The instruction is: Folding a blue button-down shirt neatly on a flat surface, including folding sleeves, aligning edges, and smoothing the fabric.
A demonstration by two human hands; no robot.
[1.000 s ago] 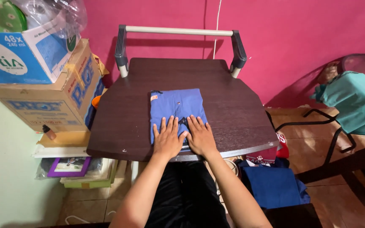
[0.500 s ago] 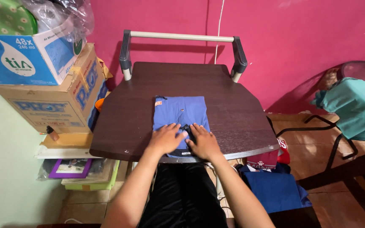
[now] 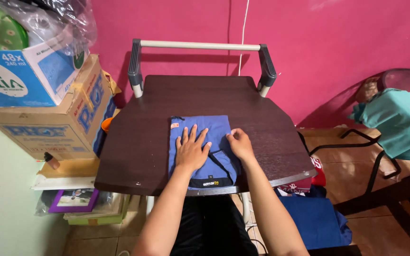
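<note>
A folded blue garment (image 3: pixel 204 129) with a black waistband lies on the dark wooden table (image 3: pixel 138 142), near its front edge. My left hand (image 3: pixel 191 150) rests flat on the middle of the garment, fingers spread. My right hand (image 3: pixel 239 143) sits at the garment's right edge with the fingers curled onto the fabric; whether it pinches the cloth is unclear.
Stacked cardboard boxes (image 3: pixel 48 114) and a plastic bag stand at the left. A metal rail (image 3: pixel 200 46) spans the table's back edge against a pink wall. A teal cloth (image 3: pixel 397 121) drapes over a chair at right. Blue and red clothes (image 3: pixel 314 213) lie on the floor.
My hands have moved from the garment's near end: the left slid up onto its middle, the right shifted out to its right edge. The garment looks a little flatter.
</note>
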